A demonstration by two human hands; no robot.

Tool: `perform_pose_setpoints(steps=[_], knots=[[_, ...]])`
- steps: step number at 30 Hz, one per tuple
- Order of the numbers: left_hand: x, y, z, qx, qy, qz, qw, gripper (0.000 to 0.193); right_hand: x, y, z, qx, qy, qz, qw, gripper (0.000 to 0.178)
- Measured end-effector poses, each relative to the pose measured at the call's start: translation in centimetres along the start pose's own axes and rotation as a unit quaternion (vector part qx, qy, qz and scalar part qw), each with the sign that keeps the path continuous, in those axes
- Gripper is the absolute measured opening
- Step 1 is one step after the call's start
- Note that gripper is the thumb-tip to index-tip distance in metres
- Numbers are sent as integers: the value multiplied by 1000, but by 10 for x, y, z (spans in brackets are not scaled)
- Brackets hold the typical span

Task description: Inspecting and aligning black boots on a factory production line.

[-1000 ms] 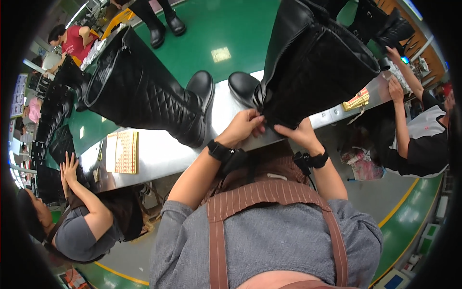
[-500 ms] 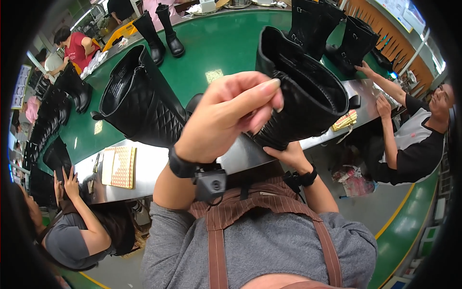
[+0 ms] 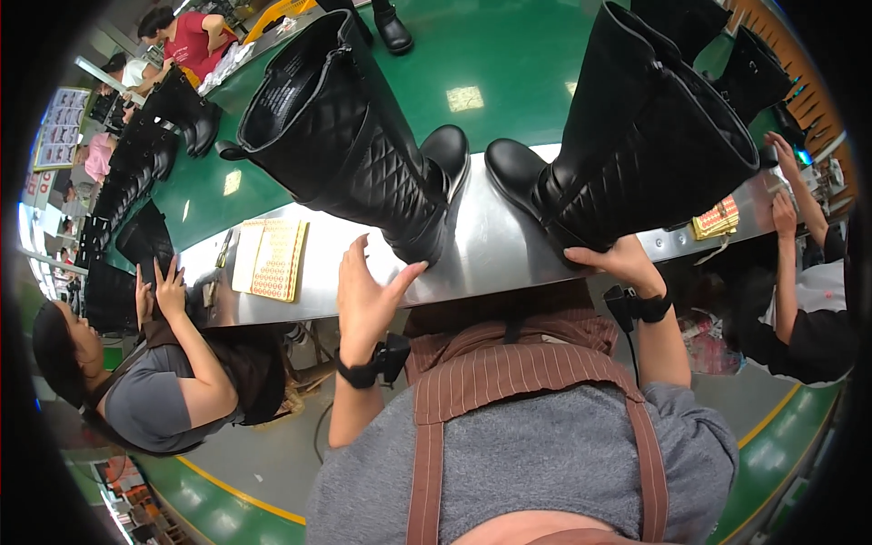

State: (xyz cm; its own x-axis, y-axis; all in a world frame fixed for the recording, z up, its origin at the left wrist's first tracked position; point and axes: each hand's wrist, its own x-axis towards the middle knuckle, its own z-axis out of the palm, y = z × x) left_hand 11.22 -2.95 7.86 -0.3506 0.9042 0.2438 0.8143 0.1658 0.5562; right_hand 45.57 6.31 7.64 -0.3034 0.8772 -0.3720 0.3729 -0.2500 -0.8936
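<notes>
Two tall black boots with quilted shafts stand on the steel strip at the bench's near edge: the left boot (image 3: 350, 136) and the right boot (image 3: 636, 136). Their tops lean apart and their toes point inward. My left hand (image 3: 368, 295) is open by the left boot's heel, its thumb tip at or just against the leather and its fingers spread. Around the right boot's heel, my right hand (image 3: 625, 263) is closed, its thumb on the near side and its other fingers mostly hidden behind the shaft. A dark band with a small device sits on each wrist.
Sticker sheets with a red pattern (image 3: 270, 261) lie left on the steel; another small stack (image 3: 716, 218) is at right. More black boots (image 3: 186, 113) line the green bench. Co-workers are close by: one at left (image 3: 168, 381), another's arms (image 3: 790, 227) at right.
My left hand has come down from beside the right boot's opening to the left boot's heel, its fingers spreading. Both boots now appear more upright and fully in view; my right hand stays low on its boot.
</notes>
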Motion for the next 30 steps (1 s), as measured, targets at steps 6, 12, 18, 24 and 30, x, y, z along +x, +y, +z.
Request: perform_pose_setpoints(steps=[6,12,18,24,30], knots=[[41,-9,70,-381,-67,-43,921,61,38,-6,40,8,55,-144,988,56],[94,25,58,-693,-102,-60,711,36,89,-28,31,348,38,-233,907,37],[146,45,91,-807,-159,-76,563,46,161,-50,38,504,-92,-241,824,44],[144,36,120,-800,-143,-156,562,45,183,-30,53,519,-70,-207,826,43],[139,26,128,-798,-160,-178,553,45,189,-13,56,525,-55,-171,832,42]])
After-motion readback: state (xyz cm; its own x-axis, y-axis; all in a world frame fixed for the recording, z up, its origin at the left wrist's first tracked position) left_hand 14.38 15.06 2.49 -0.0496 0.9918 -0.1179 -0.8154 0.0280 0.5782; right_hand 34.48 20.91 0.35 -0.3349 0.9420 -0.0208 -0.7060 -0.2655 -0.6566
